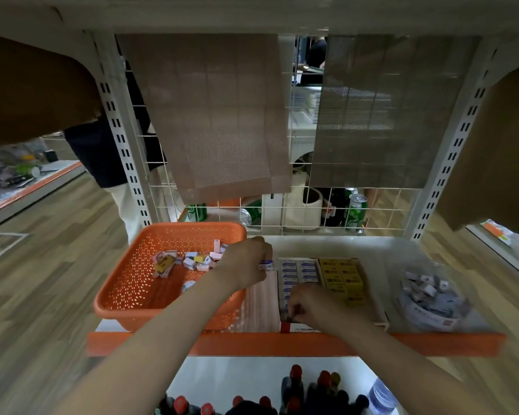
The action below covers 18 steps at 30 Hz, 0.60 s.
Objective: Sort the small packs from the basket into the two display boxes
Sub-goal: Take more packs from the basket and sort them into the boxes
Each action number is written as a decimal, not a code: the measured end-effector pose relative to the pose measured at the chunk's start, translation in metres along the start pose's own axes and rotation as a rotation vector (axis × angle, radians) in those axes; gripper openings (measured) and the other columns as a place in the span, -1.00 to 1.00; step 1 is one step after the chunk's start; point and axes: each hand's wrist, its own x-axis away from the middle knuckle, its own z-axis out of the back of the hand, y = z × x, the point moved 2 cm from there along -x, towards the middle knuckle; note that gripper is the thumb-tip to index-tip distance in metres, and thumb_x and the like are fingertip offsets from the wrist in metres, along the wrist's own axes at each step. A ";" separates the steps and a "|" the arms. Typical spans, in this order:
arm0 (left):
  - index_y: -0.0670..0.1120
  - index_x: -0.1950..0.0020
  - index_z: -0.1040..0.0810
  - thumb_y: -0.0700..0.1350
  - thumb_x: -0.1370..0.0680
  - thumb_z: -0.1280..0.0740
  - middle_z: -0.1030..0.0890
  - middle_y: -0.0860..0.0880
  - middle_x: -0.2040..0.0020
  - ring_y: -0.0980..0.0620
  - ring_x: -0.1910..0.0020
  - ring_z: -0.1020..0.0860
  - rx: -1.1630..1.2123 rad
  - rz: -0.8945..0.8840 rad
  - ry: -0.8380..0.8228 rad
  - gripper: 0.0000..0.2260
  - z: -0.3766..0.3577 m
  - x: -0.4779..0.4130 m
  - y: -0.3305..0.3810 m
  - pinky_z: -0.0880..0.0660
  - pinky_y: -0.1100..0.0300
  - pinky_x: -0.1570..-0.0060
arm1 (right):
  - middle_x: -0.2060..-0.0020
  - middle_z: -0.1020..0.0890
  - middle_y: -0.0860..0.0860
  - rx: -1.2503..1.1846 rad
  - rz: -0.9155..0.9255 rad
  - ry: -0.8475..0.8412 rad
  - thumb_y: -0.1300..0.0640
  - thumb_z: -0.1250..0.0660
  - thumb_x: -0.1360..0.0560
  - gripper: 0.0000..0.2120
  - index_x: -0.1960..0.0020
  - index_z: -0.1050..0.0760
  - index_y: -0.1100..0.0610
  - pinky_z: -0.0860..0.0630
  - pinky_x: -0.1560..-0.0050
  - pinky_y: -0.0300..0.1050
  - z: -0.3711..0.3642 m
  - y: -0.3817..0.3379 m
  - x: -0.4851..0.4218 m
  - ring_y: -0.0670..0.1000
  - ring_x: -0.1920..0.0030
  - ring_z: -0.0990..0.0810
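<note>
An orange perforated basket (132,283) sits on the shelf at the left with several small packs (192,260) loose in it. Right of it stand two display boxes side by side: one with white-and-blue packs (300,271), one with yellow packs (342,274). My left hand (246,262) hovers over the basket's right rim and pinches a small white-and-blue pack (265,264). My right hand (309,304) is curled over the near end of the white-and-blue box, fingers on a pack there; what it grips is partly hidden.
A clear bag of small packs (432,295) lies on the shelf at the right. A wire grid (312,211) backs the shelf, with green cans (355,212) behind it. The orange shelf lip (282,344) runs in front; bottles (294,390) stand below.
</note>
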 end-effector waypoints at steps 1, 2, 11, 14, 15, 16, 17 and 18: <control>-0.08 -0.15 -0.53 -0.19 -0.46 -0.32 -0.51 -0.03 -0.16 -0.02 -0.11 -0.50 0.009 -0.001 0.000 -0.74 -0.001 0.000 0.000 -0.48 0.17 0.02 | 0.02 -0.62 0.01 -0.003 0.000 -0.002 0.19 -0.35 -0.49 -0.90 0.05 -0.63 0.16 -0.46 -0.04 -0.26 -0.001 0.000 -0.001 -0.03 0.01 -0.57; -0.08 -0.16 -0.52 -0.20 -0.46 -0.32 -0.52 -0.03 -0.16 -0.01 -0.11 -0.50 0.025 0.000 -0.001 -0.73 -0.001 0.001 -0.001 -0.48 0.17 0.02 | 0.03 -0.62 0.01 -0.010 -0.001 0.000 0.19 -0.35 -0.49 -0.90 0.05 -0.63 0.16 -0.46 0.00 -0.27 -0.001 0.000 -0.001 -0.03 0.02 -0.56; 0.00 -0.42 -0.27 -0.22 -0.45 -0.33 -0.56 -0.01 -0.12 0.00 -0.07 -0.53 0.108 -0.022 -0.009 -0.43 -0.004 0.000 0.004 -0.44 0.23 0.14 | 0.15 -0.54 -0.13 -0.452 -0.180 0.416 0.09 -0.53 -0.34 -0.73 0.06 -0.48 -0.01 -0.45 0.17 -0.26 0.027 -0.003 -0.007 -0.13 0.16 -0.51; 0.02 -0.45 -0.21 -0.21 -0.45 -0.34 -0.55 -0.01 -0.10 -0.01 -0.06 -0.53 0.133 -0.043 -0.004 -0.40 -0.003 0.001 0.011 -0.49 0.16 0.10 | 0.05 -0.57 -0.08 -0.544 -0.204 0.397 0.16 -0.54 -0.33 -0.66 -0.06 -0.52 0.04 -0.48 0.09 -0.27 0.028 0.000 -0.008 -0.07 0.07 -0.55; 0.02 -0.45 -0.20 -0.20 -0.45 -0.34 -0.56 -0.01 -0.09 0.00 -0.05 -0.53 0.144 -0.054 0.000 -0.39 -0.003 0.001 0.013 -0.49 0.16 0.09 | 0.08 -0.58 -0.08 -0.562 -0.205 0.404 0.18 -0.53 -0.35 -0.69 -0.05 -0.54 0.07 -0.46 0.12 -0.34 0.028 -0.001 -0.008 -0.08 0.07 -0.55; 0.02 -0.45 -0.20 -0.20 -0.45 -0.35 -0.56 -0.01 -0.08 0.00 -0.05 -0.53 0.158 -0.065 0.002 -0.38 -0.003 0.001 0.015 -0.50 0.15 0.08 | 0.11 -0.58 -0.08 -0.584 -0.202 0.421 0.20 -0.51 -0.36 -0.73 -0.03 -0.55 0.09 -0.43 0.15 -0.42 0.027 -0.002 -0.008 -0.10 0.09 -0.54; 0.02 -0.45 -0.21 -0.20 -0.44 -0.36 -0.57 -0.01 -0.08 0.00 -0.05 -0.53 0.172 -0.073 0.002 -0.38 -0.003 0.000 0.016 -0.51 0.14 0.06 | 0.15 -0.58 -0.09 -0.615 -0.200 0.440 0.22 -0.50 -0.37 -0.77 0.01 -0.56 0.10 -0.40 0.19 -0.48 0.027 -0.002 -0.008 -0.13 0.11 -0.54; 0.01 -0.44 -0.22 -0.19 -0.45 -0.36 -0.57 -0.02 -0.08 0.00 -0.06 -0.52 0.184 -0.076 0.005 -0.39 -0.003 0.000 0.016 -0.51 0.13 0.04 | 0.18 -0.58 -0.09 -0.658 -0.193 0.459 0.23 -0.50 -0.38 -0.81 0.05 -0.56 0.10 -0.39 0.21 -0.50 0.028 -0.003 -0.007 -0.15 0.13 -0.54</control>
